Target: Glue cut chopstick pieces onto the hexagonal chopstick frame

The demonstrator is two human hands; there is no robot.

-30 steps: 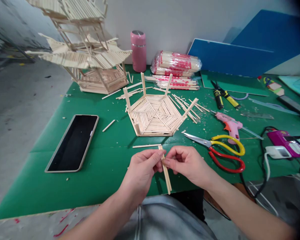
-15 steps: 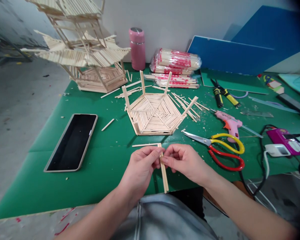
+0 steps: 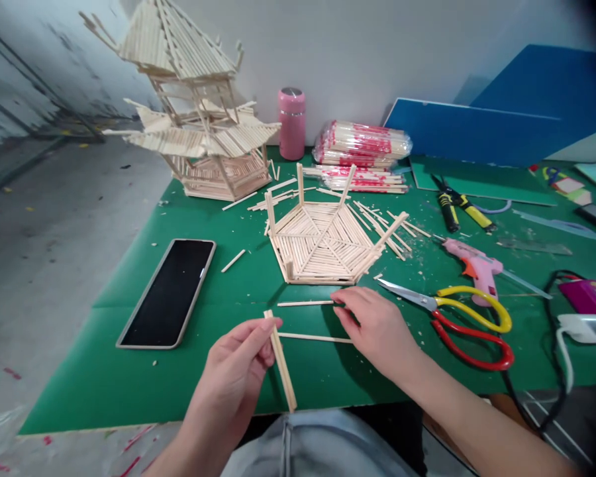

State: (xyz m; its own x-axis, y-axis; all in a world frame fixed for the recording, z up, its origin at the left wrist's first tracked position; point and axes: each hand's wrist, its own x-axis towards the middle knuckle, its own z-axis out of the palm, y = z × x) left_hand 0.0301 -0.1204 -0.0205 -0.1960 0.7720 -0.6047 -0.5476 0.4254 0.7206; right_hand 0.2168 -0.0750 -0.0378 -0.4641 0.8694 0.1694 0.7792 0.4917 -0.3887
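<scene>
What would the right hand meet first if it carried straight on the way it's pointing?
Most likely the loose stick lying just short of the hexagonal base: in the picture its right end meets the right hand, though depth leaves actual contact unclear.

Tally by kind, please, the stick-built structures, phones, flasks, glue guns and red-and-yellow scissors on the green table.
Stick-built structures (pagoda, hexagonal base): 2
Phone: 1
Flask: 1
Glue gun: 1
Red-and-yellow scissors: 1
Total: 6
</scene>
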